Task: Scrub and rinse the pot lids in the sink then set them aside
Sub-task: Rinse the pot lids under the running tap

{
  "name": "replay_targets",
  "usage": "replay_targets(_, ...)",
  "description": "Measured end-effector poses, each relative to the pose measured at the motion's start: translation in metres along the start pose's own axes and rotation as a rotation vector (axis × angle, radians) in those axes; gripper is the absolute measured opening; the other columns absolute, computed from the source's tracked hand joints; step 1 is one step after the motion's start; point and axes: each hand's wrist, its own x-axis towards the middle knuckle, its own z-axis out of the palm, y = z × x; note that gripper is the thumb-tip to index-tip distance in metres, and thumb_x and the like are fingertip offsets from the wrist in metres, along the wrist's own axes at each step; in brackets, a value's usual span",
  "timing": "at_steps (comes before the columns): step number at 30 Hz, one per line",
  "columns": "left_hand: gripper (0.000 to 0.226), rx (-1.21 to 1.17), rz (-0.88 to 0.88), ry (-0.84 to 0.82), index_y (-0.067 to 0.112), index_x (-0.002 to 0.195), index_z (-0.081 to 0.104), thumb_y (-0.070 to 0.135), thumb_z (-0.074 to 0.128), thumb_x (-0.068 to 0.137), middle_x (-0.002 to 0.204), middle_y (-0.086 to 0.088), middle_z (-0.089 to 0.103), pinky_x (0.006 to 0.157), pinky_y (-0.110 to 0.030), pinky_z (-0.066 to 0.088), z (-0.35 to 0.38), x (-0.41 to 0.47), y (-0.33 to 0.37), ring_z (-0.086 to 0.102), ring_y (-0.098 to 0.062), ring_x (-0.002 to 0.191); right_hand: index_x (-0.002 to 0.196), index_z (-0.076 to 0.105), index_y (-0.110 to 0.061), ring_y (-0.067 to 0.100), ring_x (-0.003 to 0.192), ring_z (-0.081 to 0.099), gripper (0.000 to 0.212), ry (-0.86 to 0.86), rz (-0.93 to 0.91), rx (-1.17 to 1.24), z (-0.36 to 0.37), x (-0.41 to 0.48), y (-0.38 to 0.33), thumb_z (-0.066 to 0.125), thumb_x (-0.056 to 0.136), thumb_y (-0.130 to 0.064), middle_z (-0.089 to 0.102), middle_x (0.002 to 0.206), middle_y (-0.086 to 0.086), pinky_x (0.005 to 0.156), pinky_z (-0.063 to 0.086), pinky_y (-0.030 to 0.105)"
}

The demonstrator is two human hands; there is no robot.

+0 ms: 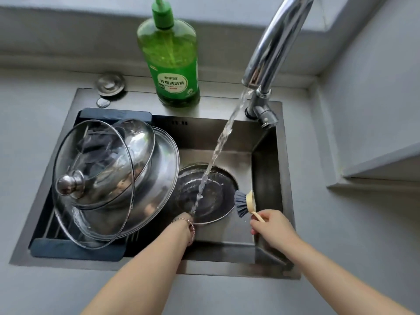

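Pouring from the curved chrome tap [272,42], water [219,148] strikes the round steel-rimmed glass pot lid [218,201], tilted in the stainless steel sink [264,169]; the left hand [184,220] holds its near rim, fingers hidden beneath. The right hand [270,226] pinches the beige-handled grey-bristled dish brush [244,203] just beside the lid. Other glass and steel lids [95,178] lean stacked on the dark blue rack [56,248] at the sink's left

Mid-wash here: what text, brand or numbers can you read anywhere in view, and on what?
"柠檬洗洁精": the large line on the label of the green dish soap bottle.
Small brand box above that line, and the fine print below it: too blurred to read.
Pot lids, dish brush, faucet: no text visible.
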Motion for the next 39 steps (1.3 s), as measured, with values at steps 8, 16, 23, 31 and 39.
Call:
replay_targets(8, 0.025, 0.103, 0.127, -0.255, 0.002, 0.112, 0.046, -0.003, 0.029, 0.094, 0.113, -0.020, 0.055, 0.082, -0.065, 0.045, 0.003, -0.090, 0.008, 0.052, -0.046, 0.113, 0.099, 0.061, -0.009, 0.026, 0.072, 0.053, 0.022, 0.064, -0.071, -0.218, -0.038, -0.017, -0.020, 0.042, 0.089, -0.008, 0.055, 0.071, 0.004, 0.054, 0.035, 0.027)
replay_targets(16, 0.046, 0.145, 0.551, -0.491, 0.027, 0.099, 0.042, -0.015, 0.033, 0.085, 0.099, -0.008, 0.053, 0.066, -0.065, 0.049, -0.036, -0.161, 0.010, 0.059, -0.036, 0.071, 0.133, 0.047, -0.041, 0.026, 0.117, 0.052, 0.039, 0.142, -0.181, -0.415, -0.065, -0.043, -0.030, 0.043, 0.097, -0.025, 0.056, 0.132, 0.001, 0.085, 0.041, 0.030)
replay_targets(23, 0.057, 0.218, 0.871, -0.477, 0.032, 0.116, 0.038, -0.014, 0.038, 0.084, 0.110, -0.002, 0.054, 0.064, -0.063, 0.053, -0.060, -0.186, 0.026, 0.061, -0.032, 0.087, 0.119, 0.062, -0.036, -0.005, 0.071, 0.059, 0.035, -0.020, -0.504, -0.206, -0.021, -0.100, -0.062, 0.048, 0.094, -0.015, 0.068, 0.113, -0.006, 0.066, 0.042, 0.010)
replay_targets(31, 0.062, 0.078, 0.861, -0.514, 0.031, 0.118, 0.036, -0.018, 0.034, 0.081, 0.113, -0.004, 0.050, 0.057, -0.062, 0.053, -0.071, -0.197, 0.042, 0.060, -0.041, 0.089, 0.117, 0.061, -0.040, 0.017, 0.095, 0.064, 0.031, 0.212, -0.446, -0.167, -0.040, -0.062, -0.080, 0.047, 0.096, -0.023, 0.068, 0.117, -0.001, 0.084, 0.051, 0.034)
replay_targets(39, 0.066, 0.105, 0.839, -0.553, 0.032, 0.120, 0.035, -0.020, 0.034, 0.080, 0.113, -0.008, 0.054, 0.060, -0.065, 0.051, -0.071, -0.199, 0.041, 0.065, -0.040, 0.079, 0.114, 0.064, -0.038, 0.011, 0.087, 0.065, 0.029, 0.095, -0.484, -0.084, -0.042, -0.072, -0.092, 0.049, 0.095, -0.021, 0.070, 0.104, -0.010, 0.082, 0.052, 0.026)
